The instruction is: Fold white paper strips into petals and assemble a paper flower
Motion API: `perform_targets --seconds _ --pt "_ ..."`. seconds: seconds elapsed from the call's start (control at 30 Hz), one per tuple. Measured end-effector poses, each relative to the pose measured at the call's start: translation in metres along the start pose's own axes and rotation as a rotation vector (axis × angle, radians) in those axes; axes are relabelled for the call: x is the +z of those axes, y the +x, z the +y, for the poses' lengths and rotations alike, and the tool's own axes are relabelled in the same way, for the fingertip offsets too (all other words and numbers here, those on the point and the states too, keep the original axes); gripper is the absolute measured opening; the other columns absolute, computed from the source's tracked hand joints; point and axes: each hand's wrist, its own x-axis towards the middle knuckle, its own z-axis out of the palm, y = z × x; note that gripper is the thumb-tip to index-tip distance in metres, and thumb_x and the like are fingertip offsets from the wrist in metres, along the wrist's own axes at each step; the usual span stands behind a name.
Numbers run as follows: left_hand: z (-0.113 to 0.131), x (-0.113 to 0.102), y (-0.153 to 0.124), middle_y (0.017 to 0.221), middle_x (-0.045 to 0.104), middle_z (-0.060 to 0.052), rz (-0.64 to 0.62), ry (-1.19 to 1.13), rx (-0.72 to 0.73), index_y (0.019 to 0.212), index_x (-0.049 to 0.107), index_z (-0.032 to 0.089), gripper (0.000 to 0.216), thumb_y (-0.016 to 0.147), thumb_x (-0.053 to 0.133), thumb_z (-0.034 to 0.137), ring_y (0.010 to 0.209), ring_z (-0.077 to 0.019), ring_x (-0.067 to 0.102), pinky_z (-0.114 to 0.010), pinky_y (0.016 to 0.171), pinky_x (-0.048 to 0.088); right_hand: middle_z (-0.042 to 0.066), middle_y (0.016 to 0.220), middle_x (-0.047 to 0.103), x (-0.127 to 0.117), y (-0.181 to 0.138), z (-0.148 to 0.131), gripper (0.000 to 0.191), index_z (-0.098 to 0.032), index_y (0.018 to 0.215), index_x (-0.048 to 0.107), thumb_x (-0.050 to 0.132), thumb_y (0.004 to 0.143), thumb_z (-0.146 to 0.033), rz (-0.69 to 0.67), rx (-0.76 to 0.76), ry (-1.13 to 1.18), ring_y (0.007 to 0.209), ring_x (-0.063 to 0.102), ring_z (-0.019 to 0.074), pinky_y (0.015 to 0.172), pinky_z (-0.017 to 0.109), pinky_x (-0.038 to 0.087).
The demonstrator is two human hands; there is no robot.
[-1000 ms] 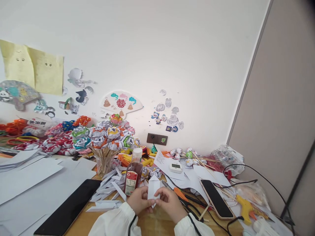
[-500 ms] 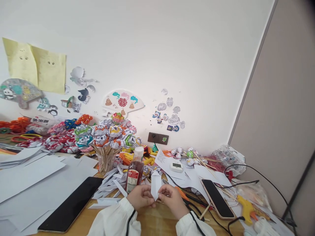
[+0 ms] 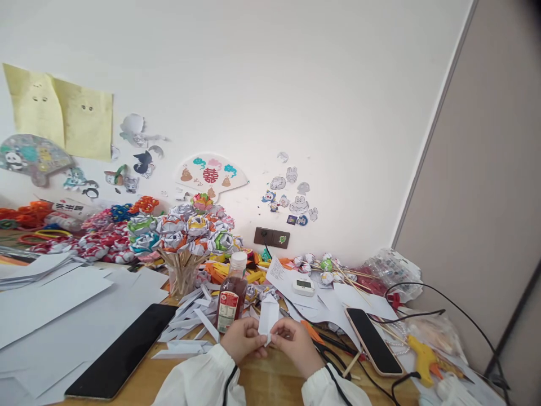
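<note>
The left hand (image 3: 243,340) and right hand (image 3: 296,345) meet, both pinching the lower tip of a folded white paper (image 3: 269,316) held upright above the table (image 3: 270,386), just beside a red bottle (image 3: 231,299). Its pointed top already looks shaped. Judging by the 2 grips, the bottom crease seems unfinished.

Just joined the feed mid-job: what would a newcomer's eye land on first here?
First the bouquet of paper roses on sticks, standing in a cup at centre-left of the desk. Low in the middle, the left hand and right hand pinch a folded white paper between them, just right of a red-labelled bottle. A black tablet lies flat to the left, a phone to the right.
</note>
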Motion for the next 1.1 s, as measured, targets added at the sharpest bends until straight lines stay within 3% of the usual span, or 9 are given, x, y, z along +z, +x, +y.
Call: perform_targets --seconds 0.2,0.33,0.5,0.67,0.83,1.1 --pt "-0.001 0.003 -0.001 0.045 0.056 0.005 0.046 0.027 0.010 0.067 0.045 0.017 0.047 0.042 0.066 0.050 0.045 -0.0141 0.056 -0.025 0.047 0.041 0.000 0.062 0.056 0.000 0.000 0.003 0.006 -0.016 0.065 0.059 0.058 0.061 -0.020 0.009 0.024 0.019 0.060 0.051 0.0138 0.056 0.024 0.040" --pt "0.005 0.000 -0.003 0.058 0.058 0.005 0.023 0.031 0.162 0.083 0.041 0.020 0.051 0.045 0.070 0.038 0.054 -0.0127 0.056 -0.025 0.054 0.041 0.000 0.061 0.054 -0.001 0.001 0.006 0.006 -0.016 0.066 0.058 0.058 0.061 -0.020 0.034 0.035 0.009 0.060 0.050 0.0138 0.056 0.024 0.040" --pt "0.006 -0.008 -0.002 0.053 0.049 0.005 -0.050 0.255 0.234 0.070 0.052 0.014 0.031 0.051 0.066 0.034 0.050 -0.0076 0.046 -0.020 0.050 0.035 -0.001 0.061 0.051 -0.004 0.000 0.003 0.010 -0.016 0.067 0.057 0.057 0.063 -0.025 -0.016 0.017 0.058 0.059 0.049 0.0130 0.055 0.024 0.040" --pt "0.002 -0.010 0.000 0.054 0.052 0.002 -0.009 0.358 0.241 0.064 0.057 0.013 0.027 0.053 0.064 0.037 0.053 -0.0104 0.047 -0.022 0.052 0.035 -0.002 0.061 0.050 -0.004 -0.001 0.001 0.013 -0.016 0.068 0.054 0.058 0.064 -0.028 -0.070 0.008 0.135 0.058 0.049 0.0123 0.054 0.024 0.040" --pt "0.004 -0.005 -0.001 0.053 0.051 0.003 0.061 0.360 0.250 0.059 0.055 0.013 0.024 0.051 0.065 0.034 0.054 -0.0110 0.047 -0.023 0.053 0.037 -0.002 0.060 0.050 -0.002 -0.001 0.001 0.016 -0.017 0.066 0.050 0.059 0.063 -0.029 -0.074 0.047 0.185 0.056 0.050 0.0121 0.053 0.024 0.040" --pt "-0.001 -0.002 0.000 0.052 0.057 0.001 0.084 0.322 0.213 0.055 0.053 0.014 0.023 0.050 0.065 0.033 0.053 -0.0120 0.050 -0.023 0.051 0.037 -0.003 0.058 0.050 -0.003 -0.001 -0.002 0.006 -0.017 0.065 0.052 0.057 0.062 -0.020 -0.059 0.025 0.096 0.056 0.050 0.0115 0.053 0.022 0.040"
